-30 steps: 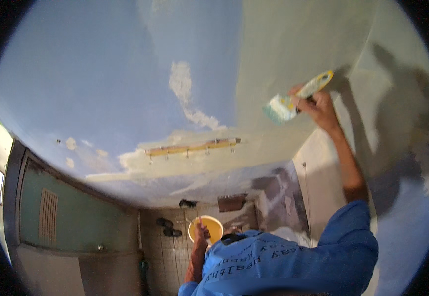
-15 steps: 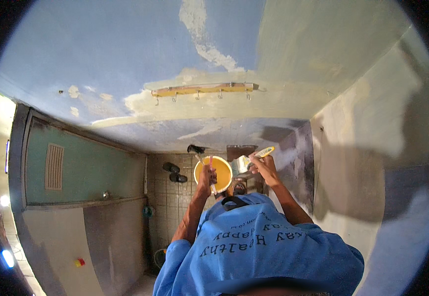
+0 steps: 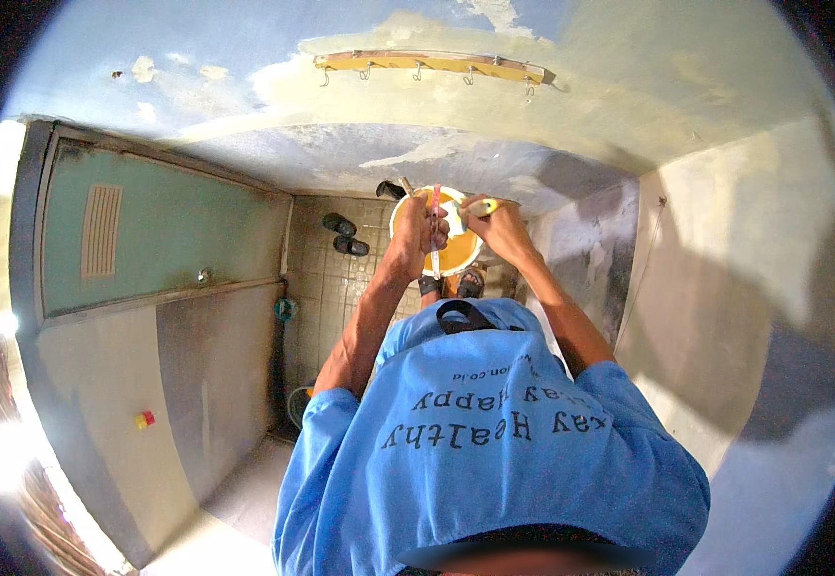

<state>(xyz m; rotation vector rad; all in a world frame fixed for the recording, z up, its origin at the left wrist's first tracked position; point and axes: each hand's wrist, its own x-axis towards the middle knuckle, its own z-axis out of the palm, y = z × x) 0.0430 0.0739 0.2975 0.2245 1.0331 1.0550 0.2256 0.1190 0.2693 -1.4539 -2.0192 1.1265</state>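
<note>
A round white-rimmed bucket [image 3: 476,255] with yellow-orange paint or liquid inside stands out in front of my body. My left hand [image 3: 413,236] is closed at its left side, around a pale pinkish strip [image 3: 435,252] that crosses the bucket's mouth; whether this is its handle I cannot tell. A thin wooden stick [image 3: 406,185] pokes out beyond the same hand. My right hand [image 3: 500,228] grips a wide paintbrush by its yellow handle [image 3: 484,205]. The brush head is over the bucket, and its bristles are partly hidden by the rim and fingers.
Ahead rises a patchy blue and cream wall [image 3: 244,154] with a hook rack [image 3: 427,65]. Black sandals [image 3: 345,236] lie on the tiled floor [image 3: 316,278]. A green door [image 3: 158,226] is at left, a stained wall [image 3: 705,288] at right.
My right hand has brought the paintbrush leftward from beside the bucket to over its mouth. The view has tilted, so the bucket and hook rack appear higher.
</note>
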